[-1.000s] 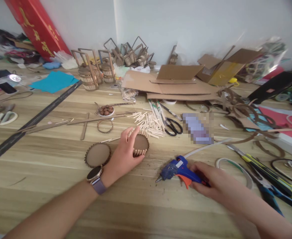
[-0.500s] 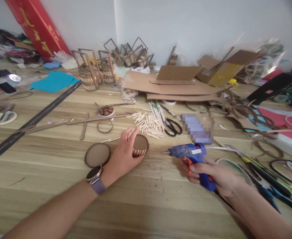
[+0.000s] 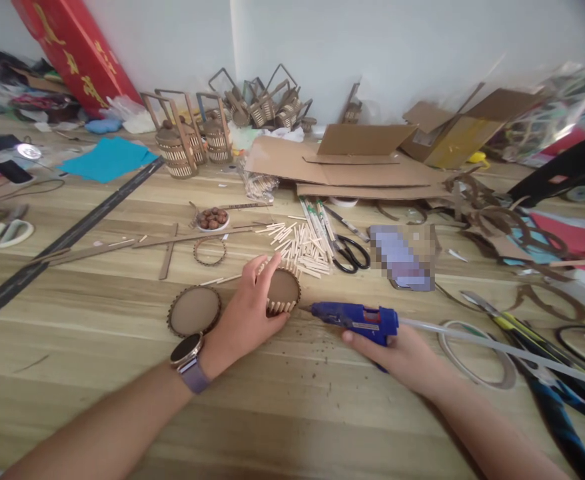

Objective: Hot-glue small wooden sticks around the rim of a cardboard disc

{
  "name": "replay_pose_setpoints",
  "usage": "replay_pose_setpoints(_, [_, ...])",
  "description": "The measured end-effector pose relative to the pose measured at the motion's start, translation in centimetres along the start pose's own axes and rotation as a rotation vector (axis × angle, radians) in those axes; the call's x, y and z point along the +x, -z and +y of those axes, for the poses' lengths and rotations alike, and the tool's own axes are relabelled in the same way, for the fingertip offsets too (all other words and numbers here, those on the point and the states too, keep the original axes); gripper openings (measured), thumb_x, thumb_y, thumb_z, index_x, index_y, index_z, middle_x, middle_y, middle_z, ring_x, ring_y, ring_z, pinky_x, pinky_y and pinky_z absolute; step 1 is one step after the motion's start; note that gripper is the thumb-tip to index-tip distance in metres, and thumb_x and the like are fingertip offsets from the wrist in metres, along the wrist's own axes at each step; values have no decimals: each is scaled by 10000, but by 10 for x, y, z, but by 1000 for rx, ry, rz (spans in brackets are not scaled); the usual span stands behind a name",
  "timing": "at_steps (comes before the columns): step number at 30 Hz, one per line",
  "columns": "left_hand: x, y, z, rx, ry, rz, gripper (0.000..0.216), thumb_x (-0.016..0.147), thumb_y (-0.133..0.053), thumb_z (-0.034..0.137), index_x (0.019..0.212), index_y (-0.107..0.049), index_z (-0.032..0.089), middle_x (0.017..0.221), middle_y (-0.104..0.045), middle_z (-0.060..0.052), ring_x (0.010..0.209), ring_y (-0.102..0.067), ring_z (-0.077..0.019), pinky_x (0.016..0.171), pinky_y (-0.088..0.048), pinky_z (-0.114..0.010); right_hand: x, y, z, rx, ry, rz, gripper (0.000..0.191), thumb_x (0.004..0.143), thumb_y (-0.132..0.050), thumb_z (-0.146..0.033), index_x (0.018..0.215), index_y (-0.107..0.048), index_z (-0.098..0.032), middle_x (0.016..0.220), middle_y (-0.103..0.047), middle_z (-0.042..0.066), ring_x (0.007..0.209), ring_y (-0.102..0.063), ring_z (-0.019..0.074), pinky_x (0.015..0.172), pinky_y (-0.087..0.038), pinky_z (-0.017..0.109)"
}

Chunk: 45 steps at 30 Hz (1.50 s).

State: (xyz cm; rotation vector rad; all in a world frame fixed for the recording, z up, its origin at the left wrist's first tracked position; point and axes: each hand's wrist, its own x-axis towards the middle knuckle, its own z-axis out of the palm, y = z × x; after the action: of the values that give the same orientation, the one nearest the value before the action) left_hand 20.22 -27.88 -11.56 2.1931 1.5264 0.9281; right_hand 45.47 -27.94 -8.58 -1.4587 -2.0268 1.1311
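Note:
My left hand (image 3: 246,313), a watch on its wrist, grips a round cardboard disc edged with short wooden sticks (image 3: 283,291) on the wooden table. My right hand (image 3: 402,353) is closed around a blue hot glue gun (image 3: 355,315). The gun lies nearly level, with its nozzle pointing left and almost touching the disc's right rim. A clear glue stick pokes out of the back of the gun to the right. A second toothed cardboard disc (image 3: 195,311) lies just left of my left hand. A pile of loose wooden sticks (image 3: 300,241) sits behind the disc.
Black scissors (image 3: 348,252), a small dish of nuts (image 3: 212,219) and a cardboard ring (image 3: 210,251) lie behind. Flat cardboard sheets (image 3: 352,170) and finished stick baskets (image 3: 180,143) stand at the back. Yellow-handled cutters (image 3: 537,333) and cardboard rings crowd the right. A long black ruler (image 3: 67,237) runs along the left.
My right hand lifted the glue gun off the table, turned it level and brought its nozzle left to the disc's rim. My left hand stayed on the disc.

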Motion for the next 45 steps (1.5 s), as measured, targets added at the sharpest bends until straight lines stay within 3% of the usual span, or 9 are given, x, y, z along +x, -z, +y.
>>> replay_pose_setpoints(8, [1, -1, 0, 5, -29, 23, 892, 780, -654, 165, 1481, -111, 263, 1442, -284, -148, 1396, -285, -323, 1154, -279, -525, -2, -11, 2, -96, -31, 65, 386, 784, -588, -504, 1019, -725, -230, 1005, -766, 63, 934, -705, 300, 790, -579, 398])
replay_pose_setpoints(20, [1, 2, 3, 5, -6, 8, 916, 767, -650, 134, 1482, -96, 282, 1441, -276, -141, 1398, -282, -327, 1144, -298, -533, -1, -18, 4, -85, -85, 52, 452, 778, -592, -538, 1095, -696, -232, 1068, -746, 82, 989, -683, 312, 871, -539, 450])
replay_pose_setpoints(45, [2, 1, 3, 9, -26, 27, 900, 763, -643, 156, 1479, -113, 282, 1424, -308, -142, 1368, -328, -337, 1120, -324, -549, 0, -20, 1, -160, -2, 102, 368, 810, -582, -509, 1029, -700, -238, 984, -759, 55, 883, -703, 281, 798, -558, 402])
